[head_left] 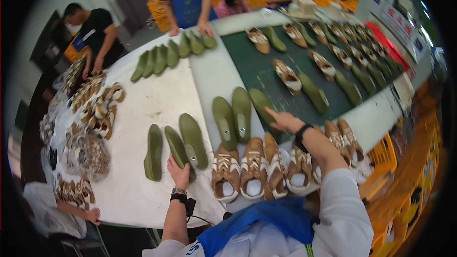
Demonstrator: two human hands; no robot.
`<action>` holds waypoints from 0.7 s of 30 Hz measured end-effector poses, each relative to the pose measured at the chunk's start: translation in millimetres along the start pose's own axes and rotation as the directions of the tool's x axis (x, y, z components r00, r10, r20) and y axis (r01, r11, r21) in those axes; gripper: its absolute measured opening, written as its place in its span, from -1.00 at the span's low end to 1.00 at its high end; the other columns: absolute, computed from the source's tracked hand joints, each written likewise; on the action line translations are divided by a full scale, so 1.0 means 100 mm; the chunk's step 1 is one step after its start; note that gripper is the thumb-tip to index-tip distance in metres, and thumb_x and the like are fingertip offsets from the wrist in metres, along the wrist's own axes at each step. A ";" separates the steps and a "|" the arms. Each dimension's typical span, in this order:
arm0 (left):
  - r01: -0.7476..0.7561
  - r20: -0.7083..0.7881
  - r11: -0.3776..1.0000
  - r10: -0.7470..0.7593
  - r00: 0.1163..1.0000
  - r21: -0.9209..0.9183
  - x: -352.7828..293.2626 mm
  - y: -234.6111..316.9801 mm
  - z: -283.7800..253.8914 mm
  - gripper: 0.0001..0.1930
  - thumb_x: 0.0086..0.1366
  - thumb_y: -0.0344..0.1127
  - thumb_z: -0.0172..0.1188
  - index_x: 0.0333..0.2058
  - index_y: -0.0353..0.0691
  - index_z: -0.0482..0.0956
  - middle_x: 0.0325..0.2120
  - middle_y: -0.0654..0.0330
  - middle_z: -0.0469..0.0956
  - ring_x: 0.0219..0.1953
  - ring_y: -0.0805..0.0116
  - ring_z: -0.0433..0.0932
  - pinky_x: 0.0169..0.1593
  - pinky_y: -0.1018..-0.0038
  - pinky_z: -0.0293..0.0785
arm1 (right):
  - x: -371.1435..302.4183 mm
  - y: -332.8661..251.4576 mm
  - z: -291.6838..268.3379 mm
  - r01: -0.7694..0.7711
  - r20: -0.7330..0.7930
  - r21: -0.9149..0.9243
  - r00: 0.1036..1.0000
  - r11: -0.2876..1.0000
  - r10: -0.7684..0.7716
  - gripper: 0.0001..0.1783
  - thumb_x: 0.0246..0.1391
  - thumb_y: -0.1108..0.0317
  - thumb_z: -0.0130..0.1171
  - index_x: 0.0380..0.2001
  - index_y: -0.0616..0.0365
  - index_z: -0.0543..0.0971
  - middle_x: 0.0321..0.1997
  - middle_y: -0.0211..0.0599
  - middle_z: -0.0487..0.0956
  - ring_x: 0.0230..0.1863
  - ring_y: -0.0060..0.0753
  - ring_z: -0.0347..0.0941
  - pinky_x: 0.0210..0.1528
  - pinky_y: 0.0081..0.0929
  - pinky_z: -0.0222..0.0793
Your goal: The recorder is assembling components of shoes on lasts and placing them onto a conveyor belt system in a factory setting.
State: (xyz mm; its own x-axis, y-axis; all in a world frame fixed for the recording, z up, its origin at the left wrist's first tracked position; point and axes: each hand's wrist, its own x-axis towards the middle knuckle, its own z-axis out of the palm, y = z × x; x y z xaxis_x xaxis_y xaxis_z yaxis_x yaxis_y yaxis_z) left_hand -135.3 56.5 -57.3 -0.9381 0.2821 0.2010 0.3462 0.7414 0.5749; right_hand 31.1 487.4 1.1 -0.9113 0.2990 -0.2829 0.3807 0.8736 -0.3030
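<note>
My left hand point(179, 172) is closed around the lower end of a green shoe last point(176, 143) over the white cloth. Another green last point(153, 152) lies to its left and a third point(193, 140) close on its right. My right hand point(287, 122) is at the edge of a green last point(261, 104), its index finger across the side and the other fingers partly hidden; it looks gripped. Two more green lasts point(223, 121) stand side by side between my hands. Below them, brown and white sneakers point(253, 169) line the near edge of the table.
A dark green board point(257, 69) at the right carries rows of sneakers and lasts. More lasts point(161, 59) stand in a row at the far side, by a person in a blue apron point(185, 2). Sneakers, some in plastic bags point(85, 154), pile up at left. Orange crates point(383, 154) stand right.
</note>
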 end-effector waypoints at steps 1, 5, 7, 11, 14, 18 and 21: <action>0.003 -0.001 1.000 -0.003 1.000 -0.006 -0.06 -0.02 -0.02 -0.21 -0.12 -0.33 0.21 0.13 -0.24 0.04 0.01 -0.03 0.16 0.06 -0.03 0.11 0.13 0.21 0.07 | 0.09 -0.03 0.04 -0.052 -0.073 0.025 0.996 0.998 0.054 -0.18 -0.05 0.17 0.07 0.24 -0.17 -0.10 -0.30 0.09 0.51 -0.27 0.10 0.44 -0.22 -0.11 0.34; 0.019 0.030 1.000 -0.018 0.999 -0.019 -0.11 -0.02 0.06 -0.19 -0.11 -0.34 0.21 0.14 -0.23 0.01 0.06 -0.01 0.12 0.10 -0.01 0.07 0.16 0.21 0.04 | 0.31 0.20 0.24 -0.273 -0.061 0.184 0.956 0.944 0.288 -0.36 -0.11 0.27 0.08 0.07 0.14 0.14 -0.24 0.09 0.50 -0.16 0.08 0.43 -0.15 -0.17 0.34; 0.027 0.037 0.999 -0.025 0.999 -0.034 -0.12 -0.03 0.07 -0.19 -0.10 -0.34 0.20 0.15 -0.23 0.00 0.07 -0.01 0.11 0.12 -0.01 0.06 0.17 0.21 0.03 | 0.37 0.10 0.28 -0.291 -0.033 0.162 0.953 0.943 0.300 -0.43 -0.12 0.30 0.06 -0.01 0.20 0.19 -0.23 0.10 0.49 -0.14 0.07 0.42 -0.13 -0.17 0.34; 0.026 0.037 0.999 -0.024 0.999 -0.045 -0.17 -0.05 0.05 -0.20 -0.09 -0.35 0.19 0.15 -0.22 0.00 0.08 0.00 0.11 0.13 0.01 0.05 0.17 0.21 0.02 | 0.41 -0.21 0.26 -0.332 -0.022 0.226 0.938 0.916 0.346 -0.56 -0.15 0.39 0.03 -0.14 0.31 0.27 -0.22 0.15 0.48 -0.12 0.08 0.41 -0.10 -0.18 0.33; 0.011 0.044 0.998 -0.008 0.999 -0.056 -0.17 -0.05 0.04 -0.20 -0.09 -0.35 0.19 0.15 -0.22 0.00 0.08 0.00 0.12 0.13 0.01 0.05 0.18 0.22 0.00 | 0.39 -0.16 0.28 -0.353 -0.012 0.289 0.928 0.890 0.372 -0.50 -0.15 0.37 0.05 -0.08 0.30 0.26 -0.19 0.16 0.47 -0.10 0.07 0.40 -0.08 -0.18 0.32; -0.013 0.017 0.998 0.014 1.000 -0.065 -0.15 -0.13 0.07 -0.21 -0.10 -0.36 0.18 0.15 -0.23 0.02 0.06 0.00 0.16 0.13 0.01 0.06 0.19 0.21 -0.03 | 0.20 -0.07 0.21 -0.140 -0.111 0.221 0.980 0.965 0.167 -0.33 -0.18 0.30 0.12 0.07 0.16 0.21 -0.11 0.07 0.46 -0.07 0.03 0.39 -0.05 -0.20 0.31; -0.030 0.025 0.996 0.032 0.999 -0.078 -0.13 -0.11 0.07 -0.22 -0.10 -0.35 0.18 0.14 -0.25 0.03 0.04 -0.02 0.17 0.12 0.00 0.06 0.20 0.22 -0.06 | -0.25 0.02 -0.18 0.048 -0.214 0.124 0.977 0.991 -0.020 -0.34 -0.18 0.24 0.14 0.07 0.09 0.27 -0.10 -0.04 0.48 -0.08 -0.03 0.40 -0.05 -0.22 0.31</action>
State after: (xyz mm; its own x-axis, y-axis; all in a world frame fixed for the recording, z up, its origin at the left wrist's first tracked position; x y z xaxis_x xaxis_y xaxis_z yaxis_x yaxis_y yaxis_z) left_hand -127.2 49.3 -71.5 -0.9260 0.3209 0.1989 0.3717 0.6827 0.6291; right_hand 51.4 488.2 24.1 -0.9312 0.3566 -0.0752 0.3533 0.8325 -0.4267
